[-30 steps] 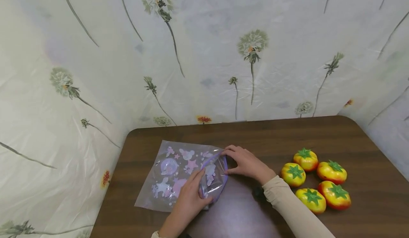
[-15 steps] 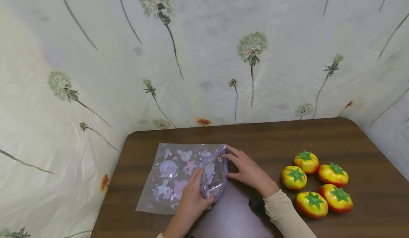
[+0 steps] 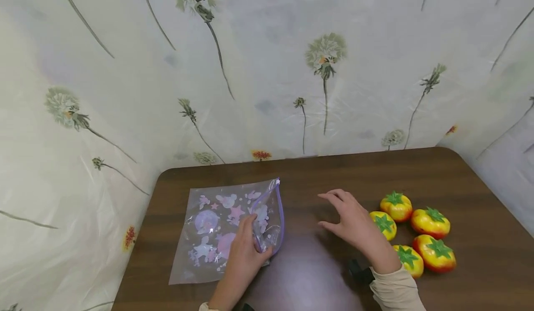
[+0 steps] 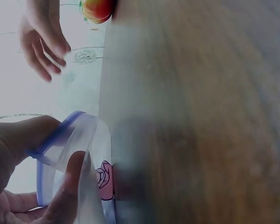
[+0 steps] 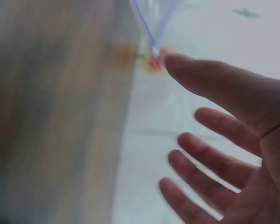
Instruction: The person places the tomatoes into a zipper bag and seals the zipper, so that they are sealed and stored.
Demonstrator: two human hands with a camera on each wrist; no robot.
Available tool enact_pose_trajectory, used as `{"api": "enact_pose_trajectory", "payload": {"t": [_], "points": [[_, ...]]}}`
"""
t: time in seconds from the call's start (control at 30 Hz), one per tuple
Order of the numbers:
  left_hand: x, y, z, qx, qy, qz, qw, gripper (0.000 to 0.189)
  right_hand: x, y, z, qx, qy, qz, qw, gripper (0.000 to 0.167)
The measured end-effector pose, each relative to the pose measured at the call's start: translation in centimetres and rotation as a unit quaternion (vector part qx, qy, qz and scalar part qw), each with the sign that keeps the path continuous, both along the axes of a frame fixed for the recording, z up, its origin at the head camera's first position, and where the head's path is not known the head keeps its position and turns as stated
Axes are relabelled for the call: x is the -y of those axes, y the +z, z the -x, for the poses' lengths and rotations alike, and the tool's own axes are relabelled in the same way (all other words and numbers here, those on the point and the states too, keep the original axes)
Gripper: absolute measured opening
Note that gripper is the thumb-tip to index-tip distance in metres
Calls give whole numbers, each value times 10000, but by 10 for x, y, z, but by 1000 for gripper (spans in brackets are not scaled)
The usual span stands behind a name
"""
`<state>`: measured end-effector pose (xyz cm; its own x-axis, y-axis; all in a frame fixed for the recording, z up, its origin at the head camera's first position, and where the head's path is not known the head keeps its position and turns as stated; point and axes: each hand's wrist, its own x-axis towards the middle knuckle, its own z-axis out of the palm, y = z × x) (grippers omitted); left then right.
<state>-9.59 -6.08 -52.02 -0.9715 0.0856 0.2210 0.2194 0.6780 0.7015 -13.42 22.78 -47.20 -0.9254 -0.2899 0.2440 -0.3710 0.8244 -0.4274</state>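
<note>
A clear plastic zip bag with pink and lilac cartoon prints and a purple zip edge lies on the left side of the table. My left hand pinches its near edge between thumb and fingers, and the mouth gapes in the left wrist view, where the purple rim curves between the fingers. Apart from the bag, my right hand hovers over the middle right of the table with fingers spread and nothing in them. Just beyond it sit several yellow-red fruits, like persimmons, with green leafy tops.
The dark wooden table has rounded far corners. Behind it and at both sides hangs a pale sheet printed with dandelions. A black wrist device sits on the right wrist.
My right hand has let go of the bag's zip edge and moved right toward the fruits. The left hand keeps its grip on the bag; the bag's mouth stays partly open.
</note>
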Motion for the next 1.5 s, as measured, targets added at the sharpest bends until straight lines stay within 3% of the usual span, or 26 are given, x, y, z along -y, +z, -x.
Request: {"api": "enact_pose_trajectory", "payload": {"t": [0.1,0.27,0.4,0.57,0.8,0.97,1.23,1.5], "points": [[4,2,1,132,20,-72,9999,86,-19,17,-3,281,-158,-163,9993,62],[7,4,1,324,8,-91,9994,87,-58,32,-12,1199,-545,-468,9902,66],[6,1,1,398,-44,-137,9991,87,-88,34,-16,1805,-700,-605,9792,69],[4,-2,0,485,-167,-199,9985,85,-107,28,-15,2243,-540,-576,9713,68],[6,-2,0,299,-190,-182,9992,88,-100,20,-12,2288,-456,-390,9716,75],[7,-2,2,150,-289,-198,9993,94,-93,20,-7,2021,-340,-364,9781,74],[6,-2,5,382,-327,-385,9980,97,-91,23,-2,2053,-126,-296,9782,76],[8,-2,3,551,-339,-502,9966,98,-86,13,-3,1823,58,-240,9829,76]]}}
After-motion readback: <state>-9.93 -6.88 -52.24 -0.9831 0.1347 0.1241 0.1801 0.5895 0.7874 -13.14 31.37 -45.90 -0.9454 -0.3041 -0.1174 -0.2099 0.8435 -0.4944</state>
